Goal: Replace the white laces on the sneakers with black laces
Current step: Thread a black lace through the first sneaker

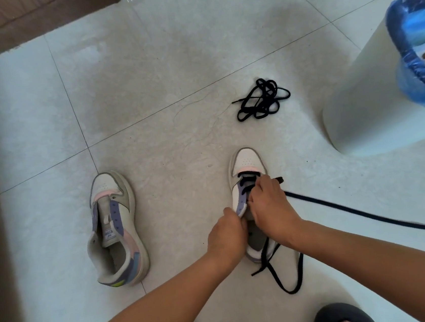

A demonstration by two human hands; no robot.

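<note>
Both hands (226, 234) (269, 203) grip right sneaker (246, 162), apparently pinching black lace (288, 279).

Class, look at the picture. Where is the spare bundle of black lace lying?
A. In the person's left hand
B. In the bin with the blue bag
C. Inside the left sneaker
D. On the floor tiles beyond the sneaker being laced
D: the bundled black lace lies loose on the floor tiles, beyond the toe of the sneaker being laced, apart from the bin and from both hands.
</note>
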